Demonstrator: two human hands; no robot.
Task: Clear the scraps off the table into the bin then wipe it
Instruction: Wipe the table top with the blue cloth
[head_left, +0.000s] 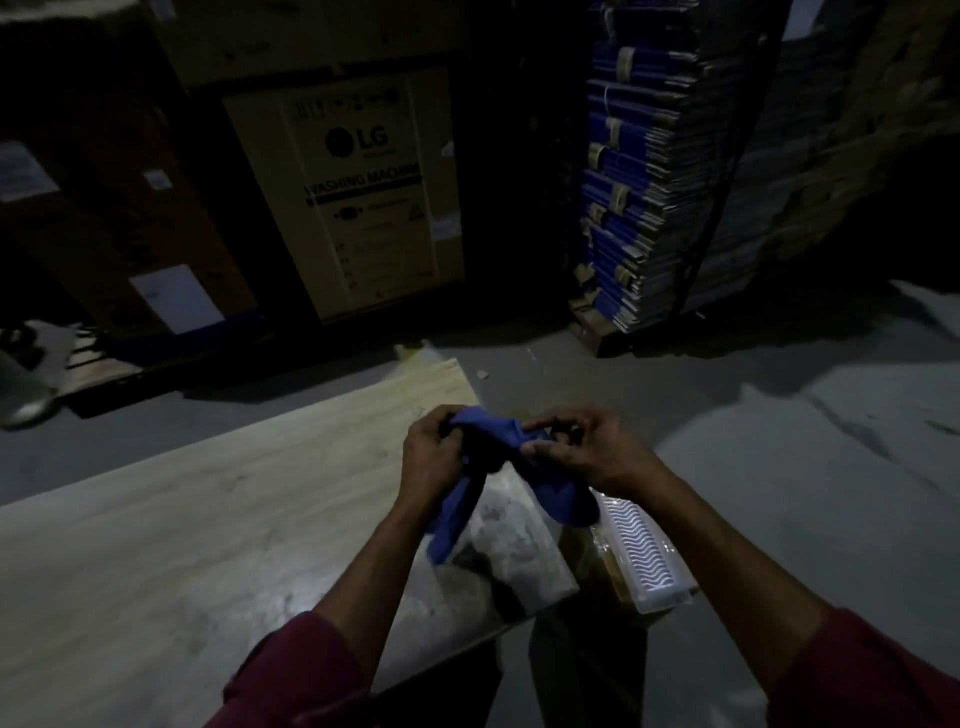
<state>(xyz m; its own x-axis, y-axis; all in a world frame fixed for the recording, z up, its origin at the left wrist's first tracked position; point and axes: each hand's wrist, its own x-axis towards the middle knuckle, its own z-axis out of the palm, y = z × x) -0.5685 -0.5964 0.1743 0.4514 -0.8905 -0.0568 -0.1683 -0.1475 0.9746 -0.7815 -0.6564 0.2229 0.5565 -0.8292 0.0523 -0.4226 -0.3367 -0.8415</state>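
Observation:
A blue cloth (563, 493) is stretched between my two hands above the right end of the light wooden table (208, 519). My left hand (434, 457) grips its left part, and a strip of cloth hangs down from it. My right hand (582, 447) pinches the cloth's upper right edge. Both sleeves are dark red. A white ribbed plastic bin (644, 551) sits low beside the table's right end, partly hidden by the cloth. I see no scraps on the tabletop in this dim light.
A large LG washing machine carton (358, 192) and other cartons stand on pallets beyond the table. A tall stack of blue flattened boxes (639, 171) rises at the back right. Grey concrete floor (779, 441) lies to the right.

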